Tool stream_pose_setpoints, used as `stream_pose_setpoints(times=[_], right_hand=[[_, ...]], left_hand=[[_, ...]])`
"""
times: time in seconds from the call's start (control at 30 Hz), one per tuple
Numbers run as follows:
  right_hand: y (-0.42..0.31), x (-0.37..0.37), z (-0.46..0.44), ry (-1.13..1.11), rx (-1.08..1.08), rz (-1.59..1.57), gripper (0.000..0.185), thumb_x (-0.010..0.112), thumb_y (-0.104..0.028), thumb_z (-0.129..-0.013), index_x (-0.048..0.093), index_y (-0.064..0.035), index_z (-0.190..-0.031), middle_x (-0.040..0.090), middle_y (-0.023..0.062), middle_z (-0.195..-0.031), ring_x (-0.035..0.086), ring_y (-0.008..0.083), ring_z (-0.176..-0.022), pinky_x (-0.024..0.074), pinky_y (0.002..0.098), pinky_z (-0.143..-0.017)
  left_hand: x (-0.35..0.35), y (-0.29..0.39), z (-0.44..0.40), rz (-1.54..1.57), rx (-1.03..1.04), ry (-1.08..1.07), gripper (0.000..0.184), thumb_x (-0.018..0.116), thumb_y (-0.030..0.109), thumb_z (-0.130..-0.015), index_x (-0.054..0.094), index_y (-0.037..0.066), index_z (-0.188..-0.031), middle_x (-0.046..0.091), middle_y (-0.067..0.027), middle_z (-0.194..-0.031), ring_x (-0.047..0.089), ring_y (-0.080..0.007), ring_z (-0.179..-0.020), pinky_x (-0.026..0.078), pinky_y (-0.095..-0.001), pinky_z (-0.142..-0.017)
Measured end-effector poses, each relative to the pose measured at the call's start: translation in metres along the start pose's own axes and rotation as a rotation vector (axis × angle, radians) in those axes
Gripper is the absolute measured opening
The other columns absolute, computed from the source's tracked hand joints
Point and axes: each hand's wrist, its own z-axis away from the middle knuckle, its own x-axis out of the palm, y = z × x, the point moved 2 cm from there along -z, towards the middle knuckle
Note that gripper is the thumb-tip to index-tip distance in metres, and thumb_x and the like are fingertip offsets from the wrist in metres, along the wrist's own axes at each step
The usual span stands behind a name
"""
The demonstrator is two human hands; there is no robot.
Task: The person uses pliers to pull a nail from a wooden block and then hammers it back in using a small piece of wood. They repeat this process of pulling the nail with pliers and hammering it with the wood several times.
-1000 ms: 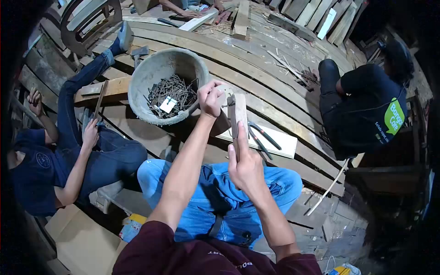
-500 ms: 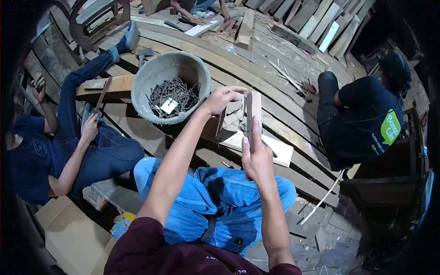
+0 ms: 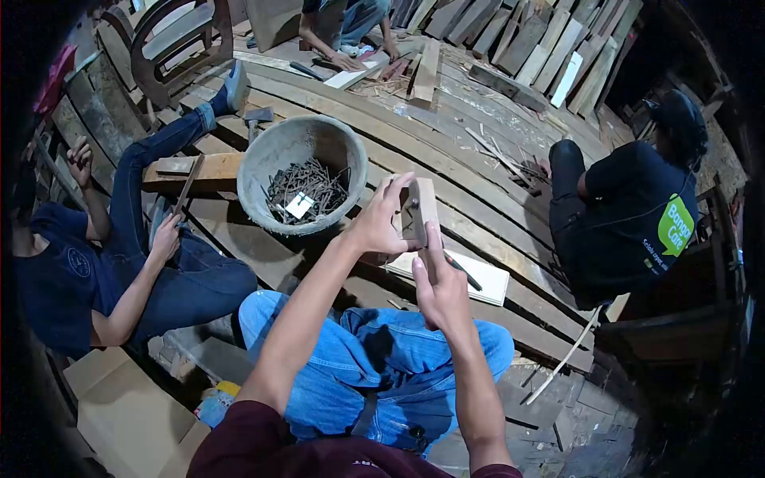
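A small open wooden frame-like piece [image 3: 425,213] is held up in front of my knees. My left hand [image 3: 381,223] is curled around its left side, fingers over the top edge. My right hand [image 3: 445,293] pinches its lower right end, with the index finger stretched along the wood and the thumb beneath. Just below lies a pale flat board [image 3: 488,285], and a dark pencil-like stick [image 3: 462,271] rests across it. The inside of the piece is partly hidden by my left hand.
A grey bucket [image 3: 253,179] of rusty nails [image 3: 307,179] stands left, with a white square item [image 3: 300,205] inside. One person [image 3: 76,263] sits left holding a wooden strip [image 3: 189,183]; another [image 3: 629,207] sits right. A hatchet [image 3: 257,118] lies behind the bucket.
The wooden piece has been lifted off the board and turned, moving slightly left. My left fingers have closed further around it, and my right hand has followed.
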Motion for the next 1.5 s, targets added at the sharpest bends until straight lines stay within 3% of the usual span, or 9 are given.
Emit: stream_pose_setpoints(times=[0.33, 0.57, 0.73, 0.77, 0.97, 1.03, 1.13, 1.27, 1.5], right_hand=[[0.006, 0.015, -0.001, 0.005, -0.1, 0.179, 0.064, 0.056, -0.025, -0.098, 0.033, -0.0144, -0.156, 0.067, 0.0292, -0.077, 0.068, 0.0462, -0.071, 0.054, 0.0549, -0.069], [0.008, 0.013, -0.001, -0.012, -0.064, 0.18, 0.061, 0.053, -0.023, -0.1, 0.032, -0.016, -0.157, 0.068, 0.0302, -0.082, 0.067, 0.0474, -0.072, 0.054, 0.0556, -0.064], [-0.002, 0.011, 0.017, -0.086, 0.04, 0.22, 0.063, 0.054, -0.021, -0.099, 0.031, -0.0152, -0.157, 0.067, 0.0331, -0.086, 0.067, 0.0484, -0.073, 0.0533, 0.0575, -0.066], [0.001, 0.012, 0.019, -0.061, 0.007, 0.195, 0.063, 0.055, -0.021, -0.099, 0.031, -0.0162, -0.157, 0.066, 0.0322, -0.081, 0.066, 0.0483, -0.07, 0.053, 0.0573, -0.065], [-0.002, 0.007, -0.019, -0.065, -0.053, 0.29, 0.062, 0.055, -0.022, -0.099, 0.033, -0.0149, -0.156, 0.062, 0.0272, -0.065, 0.063, 0.0475, -0.062, 0.0514, 0.058, -0.061], [-0.003, 0.007, -0.001, -0.048, -0.102, 0.271, 0.063, 0.055, -0.019, -0.098, 0.033, -0.0127, -0.156, 0.067, 0.0329, -0.086, 0.066, 0.0488, -0.071, 0.0535, 0.0576, -0.071], [0.007, 0.006, 0.012, -0.055, -0.166, 0.221, 0.065, 0.056, -0.015, -0.096, 0.033, -0.0111, -0.156, 0.062, 0.0381, -0.116, 0.068, 0.049, -0.085, 0.0534, 0.0568, -0.085], [0.002, 0.005, -0.027, -0.067, -0.064, 0.271, 0.061, 0.054, -0.024, -0.099, 0.033, -0.0138, -0.155, 0.064, 0.0289, -0.07, 0.064, 0.0504, -0.068, 0.0499, 0.0621, -0.065], [0.01, 0.018, 0.004, -0.033, -0.153, 0.213, 0.062, 0.052, -0.022, -0.099, 0.031, -0.016, -0.157, 0.067, 0.0311, -0.082, 0.067, 0.0484, -0.072, 0.0537, 0.0592, -0.075]], left_hand=[[-0.001, -0.007, 0.006, -0.049, -0.021, -0.125, 0.142, 0.085, 0.019, -0.052, -0.01, -0.009, -0.154, 0.027, -0.039, -0.15, 0.03, -0.0491, -0.143, 0.029, -0.0456, -0.121], [0.015, -0.047, 0.021, 0.04, 0.215, -0.142, 0.135, 0.087, 0.026, -0.051, 0.007, -0.004, -0.155, 0.026, -0.0284, -0.154, 0.025, -0.0456, -0.145, 0.024, -0.048, -0.121], [0.027, -0.061, 0.03, 0.181, 0.093, -0.088, 0.126, 0.087, 0.025, -0.051, 0.017, 0.0, -0.152, 0.035, -0.0182, -0.143, 0.035, -0.0323, -0.137, 0.023, -0.0436, -0.12], [0.029, -0.061, 0.026, 0.143, 0.057, -0.113, 0.124, 0.086, 0.022, -0.052, 0.015, 0.001, -0.152, 0.035, -0.0244, -0.143, 0.037, -0.0416, -0.132, 0.031, -0.0463, -0.115], [0.037, -0.064, 0.033, 0.256, 0.019, -0.095, 0.104, 0.086, 0.02, -0.054, 0.033, 0.002, -0.141, 0.041, -0.02, -0.132, 0.044, -0.0368, -0.125, 0.034, -0.0441, -0.112], [0.028, -0.054, 0.022, -0.012, -0.009, -0.269, 0.125, 0.09, 0.012, -0.058, 0.009, 0.008, -0.153, 0.042, -0.0109, -0.14, 0.048, -0.0223, -0.126, 0.037, -0.0367, -0.113], [0.02, -0.045, 0.026, 0.156, 0.085, -0.163, 0.128, 0.089, 0.012, -0.057, 0.005, 0.009, -0.154, 0.043, -0.0108, -0.14, 0.047, -0.0234, -0.127, 0.036, -0.0387, -0.115], [0.03, -0.067, 0.03, 0.136, 0.084, -0.203, 0.118, 0.086, 0.014, -0.057, 0.015, 0.007, -0.151, 0.042, -0.0141, -0.139, 0.046, -0.0281, -0.127, 0.036, -0.0395, -0.114], [0.014, -0.045, 0.023, 0.14, 0.054, -0.209, 0.105, 0.085, 0.015, -0.051, 0.032, -0.002, -0.14, 0.048, -0.0155, -0.125, 0.051, -0.0261, -0.118, 0.042, -0.0357, -0.106]])
